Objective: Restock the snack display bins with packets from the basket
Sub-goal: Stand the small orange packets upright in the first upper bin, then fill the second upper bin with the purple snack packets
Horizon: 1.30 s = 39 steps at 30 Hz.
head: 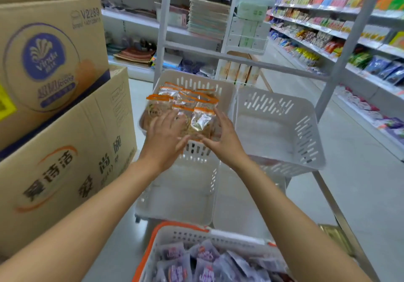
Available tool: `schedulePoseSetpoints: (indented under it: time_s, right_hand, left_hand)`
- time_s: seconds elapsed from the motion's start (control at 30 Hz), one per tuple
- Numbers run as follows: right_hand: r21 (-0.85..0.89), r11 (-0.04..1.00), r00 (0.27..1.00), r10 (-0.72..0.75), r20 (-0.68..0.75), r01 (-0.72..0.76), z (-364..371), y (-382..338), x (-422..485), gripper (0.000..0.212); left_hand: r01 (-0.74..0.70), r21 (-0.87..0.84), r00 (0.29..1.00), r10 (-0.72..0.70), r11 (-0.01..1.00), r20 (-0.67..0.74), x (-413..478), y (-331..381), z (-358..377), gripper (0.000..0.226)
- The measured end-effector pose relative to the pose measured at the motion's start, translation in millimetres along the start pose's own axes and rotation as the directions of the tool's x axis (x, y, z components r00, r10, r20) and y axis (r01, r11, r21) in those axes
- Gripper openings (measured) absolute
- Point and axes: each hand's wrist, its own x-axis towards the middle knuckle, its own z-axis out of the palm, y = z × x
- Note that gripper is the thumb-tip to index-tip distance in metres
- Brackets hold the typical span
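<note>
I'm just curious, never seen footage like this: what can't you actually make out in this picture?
In the head view:
Basket: near half cut off by the bottom edge.
Purple packets: print too blurred to read.
Right hand: motion blur hides whether it grips an orange-topped packet.
Filled bin: packets hide its floor.

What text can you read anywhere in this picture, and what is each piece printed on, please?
"V2289": upper cardboard box.
"Vinda": blue round logo on that box.
"诗洁", "尚", "碗": lower cardboard box.
Too blurred to read: print on the orange-topped packets, the purple packets, the shelf tags, and the boxes' small print.
</note>
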Motion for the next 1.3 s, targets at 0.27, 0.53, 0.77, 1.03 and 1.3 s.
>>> schedulePoseSetpoints:
  time_s: [0.27,0.53,0.77,1.03,1.3]
  right_hand:
    - [-0.238,0.966,0.958,0.161,0.238,-0.103,-3.9,76.4,-180.8,0.063]
    - [-0.476,0.850,0.817,0.430,0.384,-0.224,11.0,183.4,-278.8,0.017]
    - [0.312,0.814,0.849,0.363,0.384,-0.489,-17.0,94.4,-246.1,0.015]
    - [-0.275,0.900,0.749,0.434,0.500,-0.338,20.2,112.1,-284.9,0.042]
    - [-0.122,0.861,0.784,0.502,0.366,-0.494,38.3,119.4,-314.5,0.058]
  left_hand:
    - [0.149,-0.151,0.939,-0.091,0.977,0.333,-136.2,48.0,34.0,0.043]
    - [0.363,-0.271,0.857,-0.206,0.891,0.472,-221.7,75.1,56.6,0.042]
    - [0.605,-0.500,0.717,-0.150,0.620,0.681,-231.4,111.2,60.7,0.082]
    - [0.803,-0.535,0.593,-0.272,0.262,0.757,-245.2,79.6,68.7,0.029]
    - [0.853,-0.511,0.509,-0.381,0.105,0.772,-259.5,71.0,74.3,0.019]
